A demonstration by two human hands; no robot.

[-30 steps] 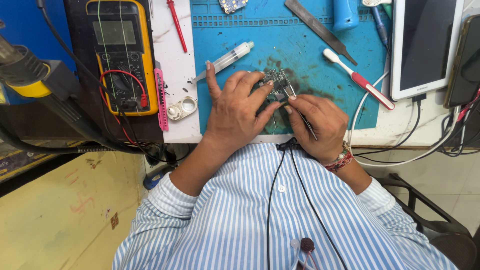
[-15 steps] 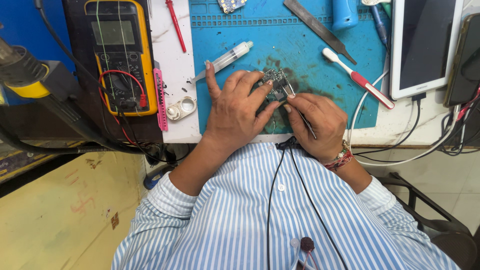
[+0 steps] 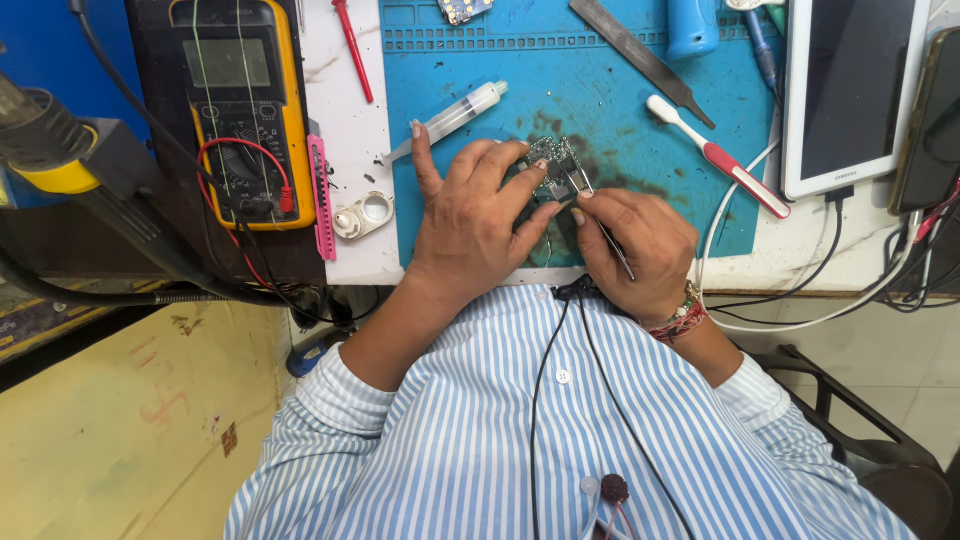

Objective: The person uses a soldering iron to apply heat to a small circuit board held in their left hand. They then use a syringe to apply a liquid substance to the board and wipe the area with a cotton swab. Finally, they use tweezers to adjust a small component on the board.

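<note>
Workbench, white top, with blue repair mat at centre. On the mat — a small circuit board, lying flat near the mat's middle. Left hand rests palm-down on the mat, fingers spread, fingertips pressing the board's left edge. Right hand closed around metal tweezers, tips set on the board. Nearby items: syringe beyond the left hand; toothbrush and metal file to the right; yellow multimeter well left of the mat; white tablet at the right edge — cable attached.
</note>
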